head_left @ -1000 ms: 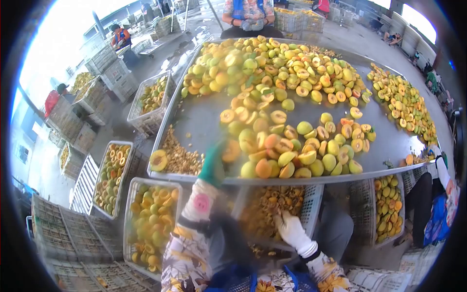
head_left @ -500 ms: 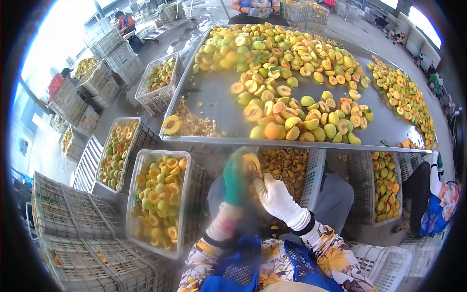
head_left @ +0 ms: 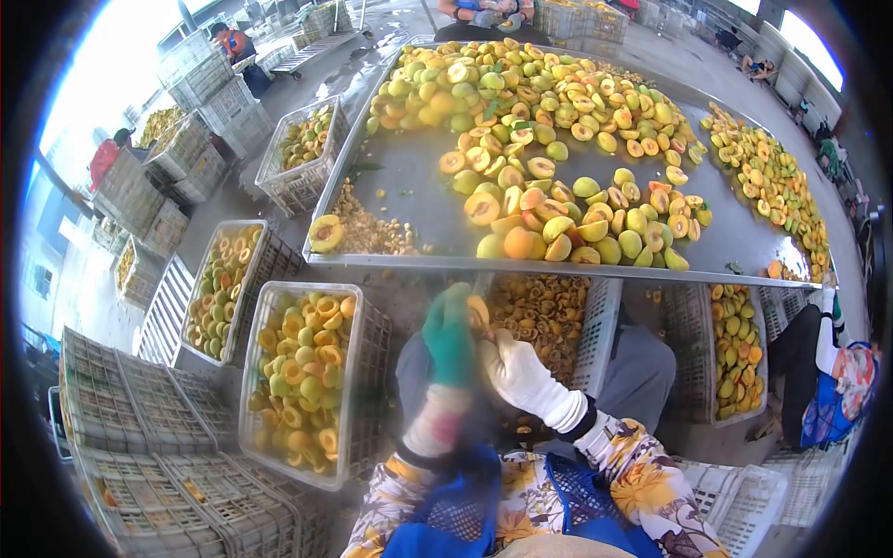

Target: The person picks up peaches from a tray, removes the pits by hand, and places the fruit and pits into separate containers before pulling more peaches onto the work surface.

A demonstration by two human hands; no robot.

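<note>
Right now, in the head view, the left hand (head_left: 450, 337), in a green glove, is closed around a peach half (head_left: 478, 312) and holds it upright just in front of the near edge of the metal desk (head_left: 409, 209). The right hand (head_left: 526, 372), in a white glove, has its fingers bent in close to the fruit's lower edge; blur hides whether they grip anything. Just beyond the hands, partly under the desk, is a crate (head_left: 601, 339) of small brownish-orange pieces. Whole and halved peaches (head_left: 595, 223) lie spread over the desk, with pale pits (head_left: 372, 231) and a single cut half (head_left: 326, 233) in its near left corner. Left of the hands, a pale crate (head_left: 349, 381) is filled with peach halves. A co-worker (head_left: 842, 381) sits at the far right.
</note>
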